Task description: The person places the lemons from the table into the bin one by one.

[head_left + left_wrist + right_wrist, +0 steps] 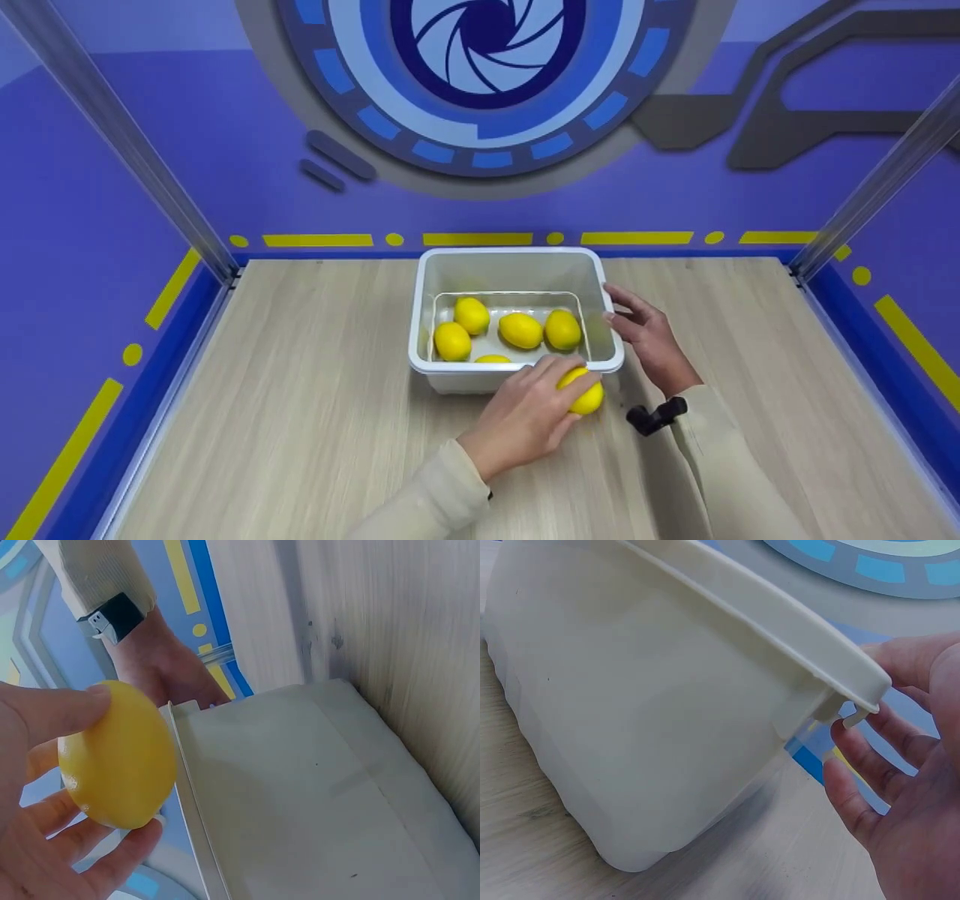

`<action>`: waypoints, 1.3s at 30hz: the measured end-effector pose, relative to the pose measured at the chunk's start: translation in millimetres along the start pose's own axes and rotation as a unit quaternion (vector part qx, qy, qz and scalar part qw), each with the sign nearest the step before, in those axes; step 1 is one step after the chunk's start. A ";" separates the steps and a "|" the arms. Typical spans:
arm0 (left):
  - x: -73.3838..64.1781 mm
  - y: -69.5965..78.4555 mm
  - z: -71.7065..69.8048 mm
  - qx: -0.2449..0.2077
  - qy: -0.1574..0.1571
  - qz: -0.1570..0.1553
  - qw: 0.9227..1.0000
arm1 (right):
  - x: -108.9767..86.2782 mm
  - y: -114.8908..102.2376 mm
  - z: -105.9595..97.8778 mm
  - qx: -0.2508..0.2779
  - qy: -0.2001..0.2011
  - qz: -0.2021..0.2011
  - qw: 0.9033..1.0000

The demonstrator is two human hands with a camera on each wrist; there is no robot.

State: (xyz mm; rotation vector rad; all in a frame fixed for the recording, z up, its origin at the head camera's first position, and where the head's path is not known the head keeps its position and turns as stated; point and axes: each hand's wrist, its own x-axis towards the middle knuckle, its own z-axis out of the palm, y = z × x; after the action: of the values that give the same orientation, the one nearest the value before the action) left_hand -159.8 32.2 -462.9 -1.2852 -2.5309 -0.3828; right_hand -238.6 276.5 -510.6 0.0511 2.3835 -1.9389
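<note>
My left hand [525, 416] holds a yellow lemon [587, 395] just outside the near right corner of a white plastic basin [514, 367]. In the left wrist view, the thumb lies across the lemon [124, 757] and the fingertips curl under its other side. Several more lemons lie on the basin floor, among them one at the left [452, 342], one in the middle [520, 331] and one at the right [562, 330]. At the basin's right side, my right hand [656, 349] grips the rim, with fingertips at its edge and under the lip [847, 679].
The basin stands on a light wood-grain table [315, 420] near the back wall [225, 150]. Blue and purple printed panels enclose the back and both sides, with metal posts [127, 142] in the corners. A black wrist device [656, 416] sits at the right sleeve.
</note>
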 end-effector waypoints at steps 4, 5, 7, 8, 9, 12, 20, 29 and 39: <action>1.1 -2.1 -1.4 -0.003 0.011 -0.009 1.000 | -0.5 -0.8 0.3 -0.005 -0.001 0.001 1.000; 1.3 -2.6 -2.0 -0.004 0.012 -0.011 1.000 | -0.7 -1.3 0.5 -0.006 -0.001 0.002 1.000; 1.7 -3.9 -3.0 -0.005 0.013 -0.016 1.000 | -1.1 -1.7 1.1 -0.007 0.000 0.000 1.000; 1.9 -4.7 -3.5 -0.008 0.012 -0.020 1.000 | -1.4 -1.8 1.5 -0.007 0.001 -0.001 1.000; 2.0 -5.5 -4.1 -0.010 0.011 -0.024 1.000 | -1.6 -1.7 1.7 -0.004 0.000 -0.004 1.000; 2.3 -8.0 -5.5 -0.016 0.007 -0.039 0.999 | -1.9 -0.5 1.5 -0.001 -0.004 -0.012 1.000; 4.1 -14.3 -5.4 -0.012 0.012 -0.051 0.999 | -1.6 1.2 0.7 -0.003 0.001 -0.019 1.000; 8.7 -23.4 -2.9 -0.007 0.012 -0.071 0.997 | -0.8 -0.7 1.3 -0.012 0.002 -0.013 1.000; 14.9 -29.9 2.8 -0.003 0.023 -0.079 0.997 | -0.2 -1.1 1.2 -0.011 0.005 -0.001 1.000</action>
State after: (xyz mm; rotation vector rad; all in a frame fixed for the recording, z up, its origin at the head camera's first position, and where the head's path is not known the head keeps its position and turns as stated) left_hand -192.9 27.2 -463.4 -1.0681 -2.6027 -0.4474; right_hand -238.4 275.1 -509.8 0.0565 2.4114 -1.9182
